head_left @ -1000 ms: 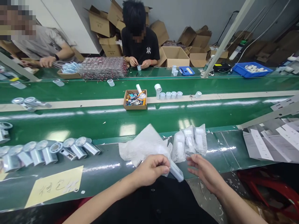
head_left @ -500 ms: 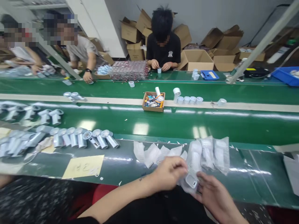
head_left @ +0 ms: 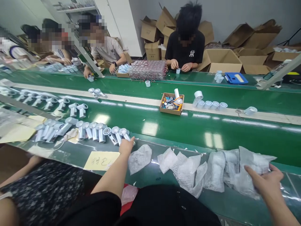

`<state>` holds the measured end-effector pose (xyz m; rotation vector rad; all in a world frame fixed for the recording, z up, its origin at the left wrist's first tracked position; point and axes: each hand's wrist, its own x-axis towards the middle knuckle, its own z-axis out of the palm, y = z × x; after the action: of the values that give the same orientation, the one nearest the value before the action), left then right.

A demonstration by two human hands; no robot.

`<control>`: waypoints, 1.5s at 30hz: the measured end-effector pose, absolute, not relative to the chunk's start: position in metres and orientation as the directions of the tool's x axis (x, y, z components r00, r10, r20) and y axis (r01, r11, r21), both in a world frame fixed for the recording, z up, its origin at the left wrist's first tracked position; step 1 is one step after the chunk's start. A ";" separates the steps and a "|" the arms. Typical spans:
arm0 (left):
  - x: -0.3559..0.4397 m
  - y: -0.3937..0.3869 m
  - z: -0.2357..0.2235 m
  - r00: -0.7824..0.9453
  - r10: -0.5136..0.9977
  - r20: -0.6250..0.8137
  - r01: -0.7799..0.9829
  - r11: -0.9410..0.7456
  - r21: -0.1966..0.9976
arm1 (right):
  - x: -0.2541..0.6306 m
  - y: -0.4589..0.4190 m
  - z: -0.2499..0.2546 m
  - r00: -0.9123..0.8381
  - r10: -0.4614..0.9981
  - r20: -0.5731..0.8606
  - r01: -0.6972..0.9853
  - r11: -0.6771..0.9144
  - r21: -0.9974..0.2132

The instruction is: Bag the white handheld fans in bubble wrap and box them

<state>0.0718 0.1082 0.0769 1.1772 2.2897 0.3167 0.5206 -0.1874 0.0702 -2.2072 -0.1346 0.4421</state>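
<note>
My left hand [head_left: 126, 146] is at the right end of a row of pale blue handheld fans, its fingers closed around the handle of the last handheld fan [head_left: 123, 132]. The fingertips are partly hidden. Over at the right, my right hand [head_left: 268, 180] grips a bagged fan [head_left: 256, 161] in a translucent bubble bag, thumb on the near side and fingers on the far side. Beside it lie more bagged fans [head_left: 216, 169]. Between my hands, several flat bubble bags [head_left: 185, 166] are spread on the bench, and one bubble bag [head_left: 141, 157] lies close to my left hand.
A yellow paper note [head_left: 100, 160] lies by my left forearm. On the pale strip beyond the green belt [head_left: 131, 122] stands a small cardboard box [head_left: 171, 110] of parts and tools. Co-workers sit across the line, one person [head_left: 185, 47] handling a small cup-shaped part.
My left hand has gone from the bag in front of me to the fan row at left. My right hand has carried a bagged fan rightward to the others. The view has shifted left.
</note>
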 end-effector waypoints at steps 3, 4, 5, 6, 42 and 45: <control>0.059 0.110 0.055 -0.518 0.779 -0.354 0.657 0.627 0.418 | 0.538 -0.189 0.053 0.931 0.255 -0.260 -0.006 -0.702 -0.712; 0.059 0.109 0.051 -0.516 0.780 -0.354 0.649 0.626 0.432 | 0.539 -0.188 0.052 0.927 0.253 -0.277 0.003 -0.742 -0.670; 0.059 0.109 0.050 -0.507 0.784 -0.359 0.638 0.621 0.455 | 0.537 -0.185 0.052 0.932 0.242 -0.270 0.025 -0.786 -0.618; 0.061 0.108 0.050 -0.488 0.791 -0.370 0.624 0.612 0.485 | 0.532 -0.180 0.055 0.945 0.236 -0.226 0.068 -0.818 -0.572; 0.169 -0.038 0.086 0.381 0.731 -0.566 0.102 0.576 0.811 | 0.348 -0.128 0.099 -0.328 0.744 -0.582 -0.479 -0.662 -0.577; 0.178 -0.044 0.100 0.482 0.836 -0.263 0.264 0.147 0.953 | 0.355 -0.144 0.097 -0.218 0.756 -0.617 -0.455 -0.638 -0.621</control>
<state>0.1782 -0.0435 0.1002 1.4072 1.0432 0.5436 0.3551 -0.1439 0.0968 -1.2269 -0.3943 1.9387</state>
